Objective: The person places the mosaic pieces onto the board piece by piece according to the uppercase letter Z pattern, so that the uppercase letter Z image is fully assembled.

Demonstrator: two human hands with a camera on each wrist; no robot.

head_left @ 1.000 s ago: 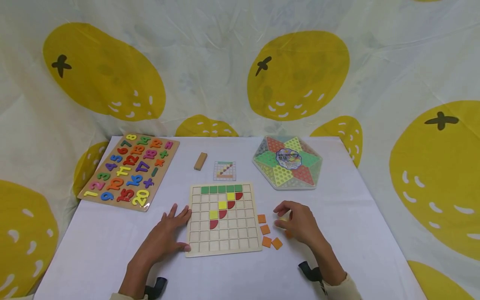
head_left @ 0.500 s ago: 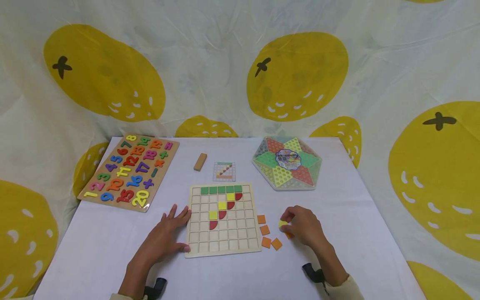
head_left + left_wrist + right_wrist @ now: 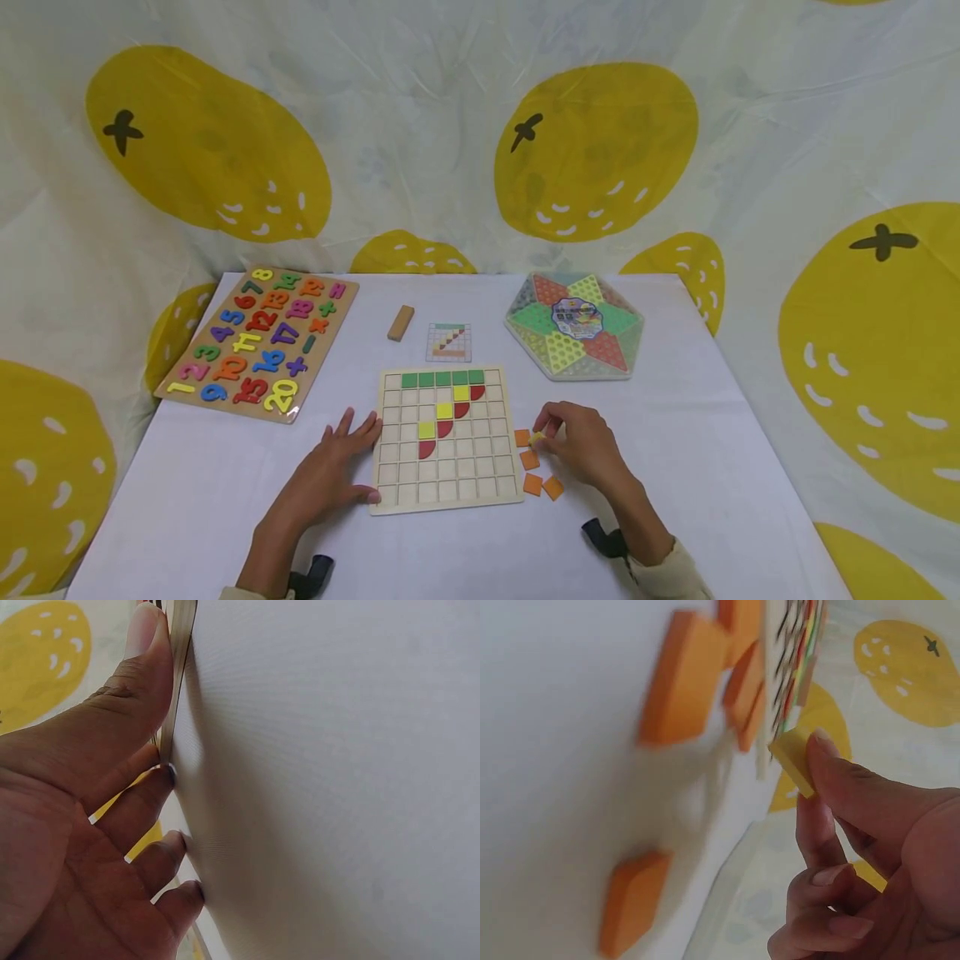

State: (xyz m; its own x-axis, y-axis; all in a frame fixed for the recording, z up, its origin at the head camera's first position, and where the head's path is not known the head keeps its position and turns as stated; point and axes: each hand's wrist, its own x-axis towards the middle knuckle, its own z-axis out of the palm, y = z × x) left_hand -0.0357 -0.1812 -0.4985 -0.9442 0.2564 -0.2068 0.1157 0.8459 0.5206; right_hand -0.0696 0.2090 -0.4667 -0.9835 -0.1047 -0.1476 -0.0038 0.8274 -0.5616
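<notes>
A yellow square tile (image 3: 795, 761) is pinched between thumb and fingers of my right hand (image 3: 583, 442), raised just right of the wooden grid board (image 3: 450, 495). Below and beside that hand lie several orange square tiles (image 3: 532, 484). My left hand (image 3: 322, 471) rests at the board's left edge, fingers spread and thumb touching its lower left corner; in the left wrist view the thumb (image 3: 146, 660) lies along the board's edge. Set in the board are a row of green tiles (image 3: 442, 380) and a diagonal of yellow squares (image 3: 445, 410) and red quarter-round tiles (image 3: 446, 428).
Behind the board lie a small pattern card (image 3: 449, 342) and a wooden block (image 3: 401, 323). A number puzzle board (image 3: 258, 346) is at the left. A hexagonal game board (image 3: 575, 326) stands back right. White cloth (image 3: 712, 467) covers the table.
My right hand took up the yellow tile from near an orange tile on the right, then moved left with it toward the board. My left hand has stayed at the board's edge.
</notes>
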